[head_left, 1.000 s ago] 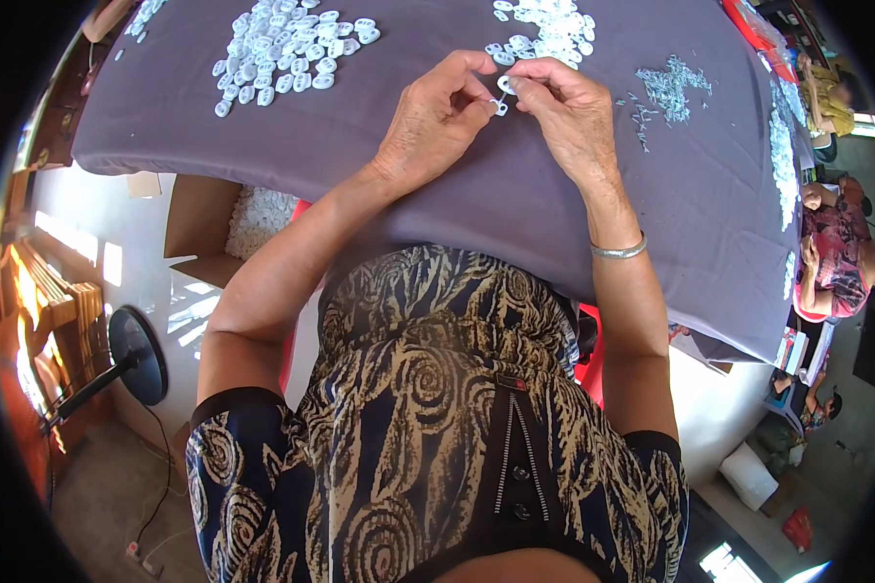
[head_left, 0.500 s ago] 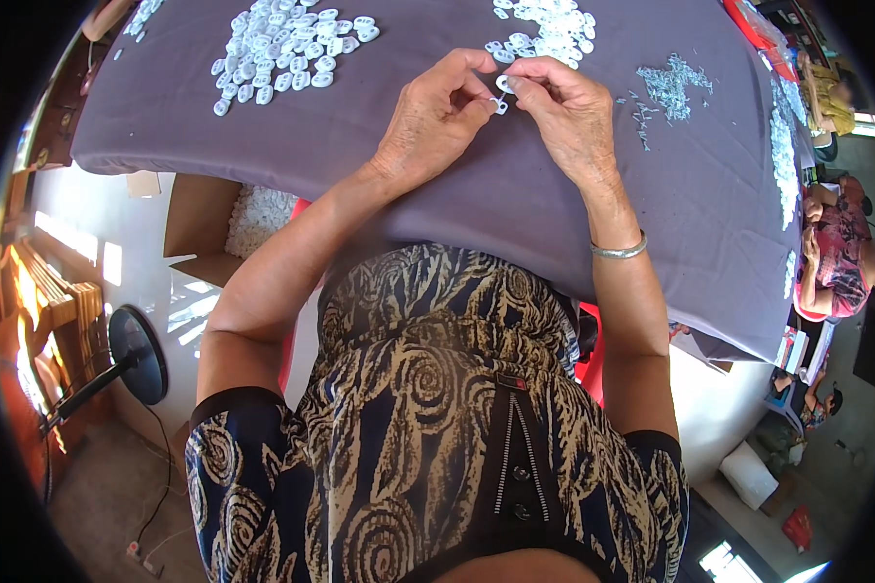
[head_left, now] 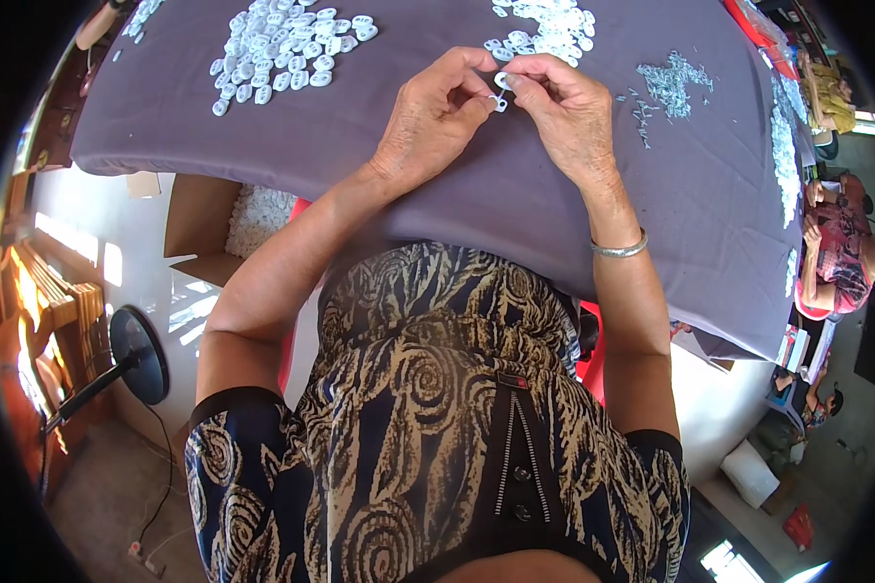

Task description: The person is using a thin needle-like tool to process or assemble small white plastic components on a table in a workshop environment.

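One small white piece (head_left: 501, 103) is pinched narrowly in the left hand (head_left: 436, 109), a rounded white piece (head_left: 502, 81) likewise in the right hand (head_left: 566, 99); contact between pieces undetermined. Light, squared grip advisable. Beneath: matte grey cloth (head_left: 360, 146). Far left: glossy oval heap (head_left: 280, 47); far centre: similar heap (head_left: 552, 29); right: slender, shiny slivers (head_left: 675, 85).

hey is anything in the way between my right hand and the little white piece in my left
Nothing visible blocks it. Your right hand holds another white piece, close to the little white piece in your left hand; whether they touch is unclear. The white pile lies beyond both hands.
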The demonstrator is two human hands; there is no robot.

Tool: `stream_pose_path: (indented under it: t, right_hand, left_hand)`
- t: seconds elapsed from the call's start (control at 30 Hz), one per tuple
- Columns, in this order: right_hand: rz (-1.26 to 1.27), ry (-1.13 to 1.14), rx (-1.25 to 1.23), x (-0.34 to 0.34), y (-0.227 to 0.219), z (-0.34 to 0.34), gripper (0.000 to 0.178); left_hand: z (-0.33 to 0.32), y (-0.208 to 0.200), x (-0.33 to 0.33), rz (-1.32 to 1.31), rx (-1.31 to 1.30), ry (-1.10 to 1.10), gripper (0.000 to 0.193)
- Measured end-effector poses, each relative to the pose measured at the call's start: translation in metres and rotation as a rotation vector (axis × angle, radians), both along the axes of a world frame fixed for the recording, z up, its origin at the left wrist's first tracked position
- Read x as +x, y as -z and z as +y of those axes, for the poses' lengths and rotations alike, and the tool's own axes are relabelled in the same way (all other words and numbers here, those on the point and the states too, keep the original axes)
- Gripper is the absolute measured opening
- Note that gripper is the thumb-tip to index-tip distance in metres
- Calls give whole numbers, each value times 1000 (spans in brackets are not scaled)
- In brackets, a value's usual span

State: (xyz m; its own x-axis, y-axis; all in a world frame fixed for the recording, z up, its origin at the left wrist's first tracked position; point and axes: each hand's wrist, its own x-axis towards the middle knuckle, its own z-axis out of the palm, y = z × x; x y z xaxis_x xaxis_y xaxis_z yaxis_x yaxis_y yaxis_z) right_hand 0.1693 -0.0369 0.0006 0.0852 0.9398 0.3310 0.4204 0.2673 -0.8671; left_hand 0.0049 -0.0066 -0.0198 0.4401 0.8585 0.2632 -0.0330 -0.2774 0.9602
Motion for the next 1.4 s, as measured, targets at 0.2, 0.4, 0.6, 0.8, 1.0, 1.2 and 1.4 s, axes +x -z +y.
stream_pose_path:
  t: [0.2,0.4,0.6,0.8,1.0,1.2,1.4]
  right_hand:
    - [11,-8,4,-2,1,-1,12]
    - [9,-65,-25,-4,0,-3,8]
    - [-7,-79,-76,-3,0,-4,9]
    - [-18,-77,-99,-3,1,-4,9]
    - [-110,-106,-93,2,-1,-9,18]
    - [-237,-98,19,0,-9,-12,26]
    - [-294,-92,140,1,-12,-12,27]
  left_hand:
    - [0,-1,0,-10,-14,7,26]
    - [0,1,0,-14,-9,-9,26]
    - [1,7,1,19,43,-39,33]
    - [-4,4,2,29,17,-103,32]
    - [-4,-1,1,-3,-99,-56,30]
    - [-3,-11,-4,-53,-229,55,28]
    - [4,-15,-12,-79,-239,187,21]
